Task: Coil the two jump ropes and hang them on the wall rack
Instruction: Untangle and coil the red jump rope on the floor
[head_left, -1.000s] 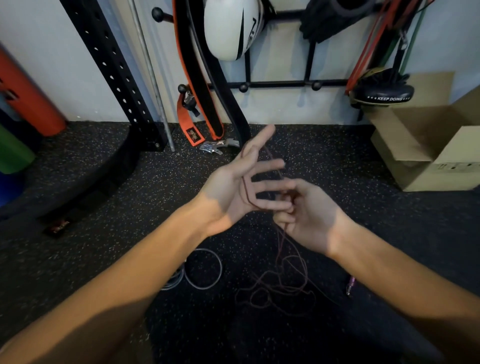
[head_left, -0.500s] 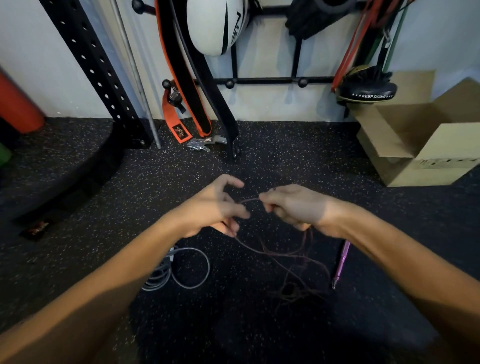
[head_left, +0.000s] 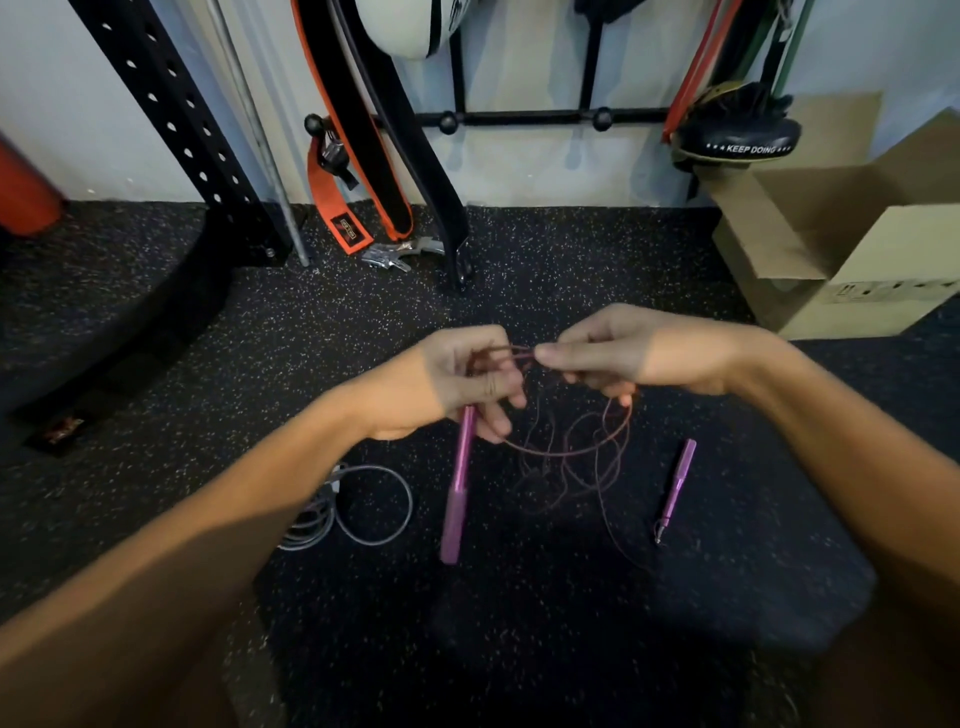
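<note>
A thin maroon jump rope runs between both hands, with loose loops sagging to the floor below them. My left hand grips coiled turns of it, and one purple handle hangs down from that hand. My right hand pinches the cord just to the right of the left hand. The other purple handle lies on the floor at the right. A grey jump rope lies coiled on the floor under my left forearm. The black wall rack with round pegs is on the wall ahead.
An orange-and-black belt and resistance bands hang from the rack. A black cap hangs at its right end. An open cardboard box stands at the right. A black perforated upright leans at the left, by a red cylinder.
My hands dropped from chest height toward the floor and stay close together. The left hand's fingers went from spread to curled round the rope. A purple handle now hangs from the left hand.
</note>
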